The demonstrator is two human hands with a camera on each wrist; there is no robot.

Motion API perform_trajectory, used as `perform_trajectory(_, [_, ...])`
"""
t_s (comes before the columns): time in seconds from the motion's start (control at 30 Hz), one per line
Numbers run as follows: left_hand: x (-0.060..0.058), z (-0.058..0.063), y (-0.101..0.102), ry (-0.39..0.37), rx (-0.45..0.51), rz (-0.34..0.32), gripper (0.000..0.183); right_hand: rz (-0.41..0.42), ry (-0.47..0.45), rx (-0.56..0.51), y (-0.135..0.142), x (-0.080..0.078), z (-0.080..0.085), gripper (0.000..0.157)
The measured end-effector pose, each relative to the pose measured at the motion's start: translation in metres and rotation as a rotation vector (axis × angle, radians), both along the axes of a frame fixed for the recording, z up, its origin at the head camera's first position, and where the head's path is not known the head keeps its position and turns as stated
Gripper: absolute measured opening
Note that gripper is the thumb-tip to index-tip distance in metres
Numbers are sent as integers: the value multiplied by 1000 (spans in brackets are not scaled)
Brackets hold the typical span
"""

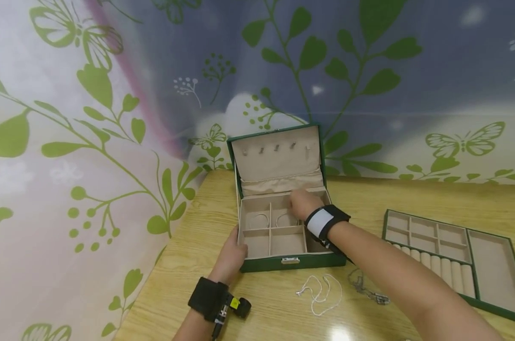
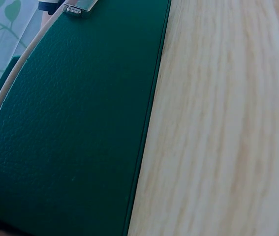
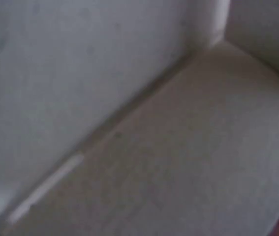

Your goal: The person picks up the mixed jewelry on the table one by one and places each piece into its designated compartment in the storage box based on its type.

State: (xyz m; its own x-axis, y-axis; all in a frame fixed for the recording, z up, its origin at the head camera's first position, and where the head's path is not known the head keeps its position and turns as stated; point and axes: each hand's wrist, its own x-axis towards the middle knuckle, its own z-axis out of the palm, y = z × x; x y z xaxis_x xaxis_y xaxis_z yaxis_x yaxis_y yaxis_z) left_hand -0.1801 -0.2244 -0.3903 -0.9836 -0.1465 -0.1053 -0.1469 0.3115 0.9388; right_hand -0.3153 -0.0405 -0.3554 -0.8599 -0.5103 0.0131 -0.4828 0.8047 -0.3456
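A green jewelry box (image 1: 291, 262) with a beige lining stands on the table, its lid (image 1: 278, 163) raised. My left hand (image 1: 231, 253) grips the box's left wall near the front corner, thumb at the rim. In the left wrist view the box's green front (image 2: 80, 108) fills much of the picture. My right hand (image 1: 305, 204) reaches into the back of the box, its fingers bent downward; the fingertips and anything in them are hidden. Two thin hoops, a left one (image 1: 259, 215) and a right one (image 1: 278, 220), lie in the back compartments. The right wrist view shows beige lining (image 3: 178, 147).
Before the box lies a silver chain necklace (image 1: 340, 293), with a second, greyer chain (image 1: 361, 286) to its right. A green tray (image 1: 498, 270) with ring rolls and compartments lies at the right. A leaf-patterned cloth (image 1: 368, 104) hangs behind the table (image 1: 189, 241).
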Motion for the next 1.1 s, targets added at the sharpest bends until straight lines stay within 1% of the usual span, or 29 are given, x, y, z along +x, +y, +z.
perform_trajectory(0.07, [0,1,0,2,-5,0,64,33,-8,-13,1,-1,-1,48])
perform_trajectory(0.13, [-1,1,0,4,-9,-1,65,64,-22,-18,2,-2,-1,45])
perform_trajectory(0.23, [-2,1,0,6,-18,4,64,109,-34,-19,5,-3,-2,35])
perform_trajectory(0.3, [-3,0,1,3,-21,8,64,120,-36,-13,7,-4,-3,26])
perform_trajectory(0.37, [-2,0,1,7,-18,3,64,138,-30,-8,8,-4,-3,21])
perform_trajectory(0.5, [-1,-1,3,7,-9,-4,64,166,-25,3,11,-2,-3,18])
perform_trajectory(0.57, [0,-1,3,6,-10,-4,64,171,-46,9,12,-3,-4,18])
perform_trajectory(0.67, [0,-2,4,7,-22,0,63,200,-70,16,12,-12,-10,17])
perform_trajectory(0.7, [0,-2,3,5,-29,4,64,220,-69,21,13,-16,-14,18])
perform_trajectory(0.73, [0,-2,3,1,-33,8,63,266,-46,-15,14,-27,-26,17])
perform_trajectory(0.8, [0,-2,3,-4,-44,18,63,298,-40,2,14,-33,-29,16])
perform_trajectory(0.83, [0,-1,3,-4,-50,21,63,309,-40,8,15,-33,-27,15])
perform_trajectory(0.9, [0,-1,2,-5,-50,24,63,307,-60,3,16,-28,-17,12])
perform_trajectory(0.93, [-1,-1,3,-3,-52,21,64,297,-72,-6,18,-23,-10,11])
perform_trajectory(0.97, [-1,-1,3,-2,-53,17,65,265,-99,29,18,-11,8,11])
perform_trajectory(1.07, [0,1,2,-10,-58,12,65,262,-88,5,23,3,28,10])
perform_trajectory(1.1, [0,2,2,-10,-73,13,65,262,-78,5,25,6,35,11])
